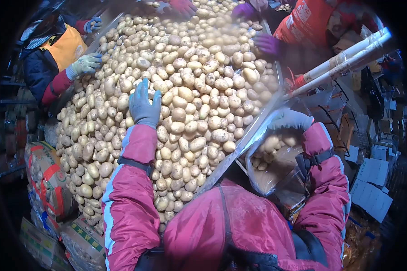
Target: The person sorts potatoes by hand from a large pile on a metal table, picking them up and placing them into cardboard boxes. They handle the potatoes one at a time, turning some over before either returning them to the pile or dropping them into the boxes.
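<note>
A large heap of potatoes [185, 92] covers the sorting table. My left hand [145, 105], in a blue-grey glove, rests on the potatoes near the middle of the heap, fingers spread, holding nothing. At the table's right side my right hand [290, 119], in a pale glove, is at the upper rim of an open plastic-lined bag [276, 174]. Its fingers are bent over that rim. Several potatoes lie inside the bag, below the hand.
A metal table edge [221, 168] runs beside the bag. Co-workers' gloved hands [87, 64] [267, 44] reach in from left and right. White poles [339, 61] slant at the upper right. Filled sacks [47, 178] and cartons [83, 239] stand at the lower left.
</note>
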Motion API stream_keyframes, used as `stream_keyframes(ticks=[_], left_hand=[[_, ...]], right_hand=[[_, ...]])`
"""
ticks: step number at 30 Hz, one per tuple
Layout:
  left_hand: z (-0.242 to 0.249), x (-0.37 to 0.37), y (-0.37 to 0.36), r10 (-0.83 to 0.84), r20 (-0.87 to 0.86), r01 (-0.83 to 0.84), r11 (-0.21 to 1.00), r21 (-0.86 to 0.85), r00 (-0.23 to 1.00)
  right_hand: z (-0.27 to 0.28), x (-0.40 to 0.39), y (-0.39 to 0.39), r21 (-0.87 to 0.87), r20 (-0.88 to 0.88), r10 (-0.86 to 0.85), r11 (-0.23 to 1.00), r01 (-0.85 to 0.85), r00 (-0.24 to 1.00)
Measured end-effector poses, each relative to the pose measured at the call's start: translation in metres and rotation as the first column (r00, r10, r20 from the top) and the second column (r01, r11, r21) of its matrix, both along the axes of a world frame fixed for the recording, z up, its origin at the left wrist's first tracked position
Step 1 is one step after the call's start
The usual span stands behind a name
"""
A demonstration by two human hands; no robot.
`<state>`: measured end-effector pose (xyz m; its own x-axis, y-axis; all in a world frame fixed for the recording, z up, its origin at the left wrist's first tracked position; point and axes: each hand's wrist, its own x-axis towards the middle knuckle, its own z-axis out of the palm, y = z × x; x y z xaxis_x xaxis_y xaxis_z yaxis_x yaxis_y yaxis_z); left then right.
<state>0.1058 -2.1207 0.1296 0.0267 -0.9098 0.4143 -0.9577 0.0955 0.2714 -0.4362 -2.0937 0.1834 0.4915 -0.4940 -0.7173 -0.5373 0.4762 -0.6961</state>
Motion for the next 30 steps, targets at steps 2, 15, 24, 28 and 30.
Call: stream_keyframes(ticks=[2,15,24,28,30], left_hand=[[-0.001,-0.001,0.001,0.011,-0.010,-0.011,1.000,0.015,1.000],[-0.002,0.003,0.001,0.032,-0.070,-0.031,0.999,0.025,0.997],[0.006,0.000,0.000,0.027,-0.028,-0.028,0.999,-0.036,0.999],[0.007,0.000,0.000,0.040,-0.044,-0.040,0.999,0.004,0.998],[0.002,0.001,0.001,0.040,-0.018,-0.040,0.999,-0.022,0.999]], right_hand=[[-0.009,-0.003,-0.011,-0.171,-0.172,0.056,0.981,-0.086,0.983],[-0.082,0.174,-0.127,-0.663,-0.335,0.055,0.695,-0.277,0.940],[-0.113,0.186,-0.166,-0.406,-0.695,0.287,0.601,-0.689,0.659],[-0.088,0.184,-0.157,-0.329,-0.563,0.264,0.797,-0.506,0.783],[-0.070,0.178,-0.138,-0.543,-0.583,0.250,0.588,-0.600,0.773]])
